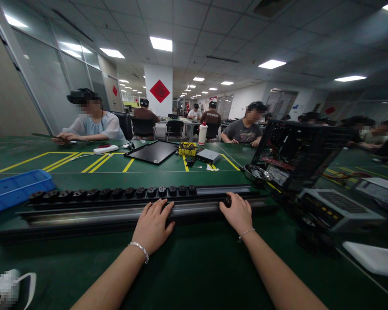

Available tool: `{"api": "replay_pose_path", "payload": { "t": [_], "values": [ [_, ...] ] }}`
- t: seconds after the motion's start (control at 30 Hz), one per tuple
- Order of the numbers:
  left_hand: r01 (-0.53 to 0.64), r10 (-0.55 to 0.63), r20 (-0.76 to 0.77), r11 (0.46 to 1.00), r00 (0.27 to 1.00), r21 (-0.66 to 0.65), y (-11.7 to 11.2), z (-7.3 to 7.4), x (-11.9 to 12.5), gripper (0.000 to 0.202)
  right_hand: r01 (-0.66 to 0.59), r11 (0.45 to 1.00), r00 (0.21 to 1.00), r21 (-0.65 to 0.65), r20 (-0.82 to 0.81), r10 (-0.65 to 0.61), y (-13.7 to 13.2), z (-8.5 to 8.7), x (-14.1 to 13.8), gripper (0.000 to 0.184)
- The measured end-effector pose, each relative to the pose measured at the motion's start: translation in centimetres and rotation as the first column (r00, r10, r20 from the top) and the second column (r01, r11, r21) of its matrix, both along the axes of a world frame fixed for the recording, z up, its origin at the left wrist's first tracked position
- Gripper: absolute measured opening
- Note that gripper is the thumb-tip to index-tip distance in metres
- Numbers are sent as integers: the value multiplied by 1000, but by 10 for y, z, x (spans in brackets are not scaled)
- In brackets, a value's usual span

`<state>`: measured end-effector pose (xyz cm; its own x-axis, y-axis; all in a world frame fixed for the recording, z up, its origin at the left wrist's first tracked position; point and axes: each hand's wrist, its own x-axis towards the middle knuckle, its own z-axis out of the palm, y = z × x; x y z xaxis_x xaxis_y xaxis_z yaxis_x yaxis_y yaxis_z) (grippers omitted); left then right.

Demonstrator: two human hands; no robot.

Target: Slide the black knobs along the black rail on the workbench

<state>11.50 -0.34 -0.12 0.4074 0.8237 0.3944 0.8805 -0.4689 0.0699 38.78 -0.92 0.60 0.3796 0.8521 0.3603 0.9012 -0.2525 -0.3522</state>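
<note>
A long black rail (84,213) lies across the green table (194,267) in front of me. A row of several small black round parts (116,192) sits along its far edge. My left hand (153,224) rests flat on the rail with fingers stretched out and apart. My right hand (237,212) is curled at the rail further right, its fingers pinched on a small black round part (228,200).
A blue plastic tray (13,189) stands at the left. An open computer case (294,153), a metal bowl (257,173) and grey devices (336,209) crowd the right. A black panel (155,151) and yellow box (187,148) lie further back. Other people sit at the far side.
</note>
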Motion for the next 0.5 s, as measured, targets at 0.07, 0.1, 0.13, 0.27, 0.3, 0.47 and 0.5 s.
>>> {"api": "replay_pose_path", "payload": {
  "t": [0.07, 0.1, 0.13, 0.27, 0.3, 0.47, 0.5],
  "values": [
    [0, 0, -1, 1000, 1000, 0, 0, 0, 0, 50, -4, 1000, 1000, -2, 1, 4, 0, 0, 0, 40],
    [0, 0, -3, 1000, 1000, -1, 0, 0, 0, 50, -4, 1000, 1000, -4, 1, 4, 0, 0, 0, 41],
    [0, 0, -6, 1000, 1000, -1, 0, 1, 0, 50, -4, 1000, 1000, -7, 1, 4, 0, 1, 0, 41],
    [-5, 5, -14, 1000, 1000, -4, 0, 1, 0, 51, -3, 1000, 1000, -15, -5, 3, -1, 1, 0, 42],
    [-6, 6, -14, 1000, 1000, -3, 0, 1, 0, 51, -4, 1000, 1000, -15, -7, 4, -1, 1, 0, 42],
    [-8, 8, -19, 1000, 1000, 0, -1, 2, 0, 51, -15, 1000, 1000, -10, -25, 15, -1, 0, 1, 41],
    [-8, 8, -19, 1000, 1000, 0, -1, 2, 0, 51, -15, 1000, 999, -7, -28, 15, 0, 0, 1, 41]
  ]
}}
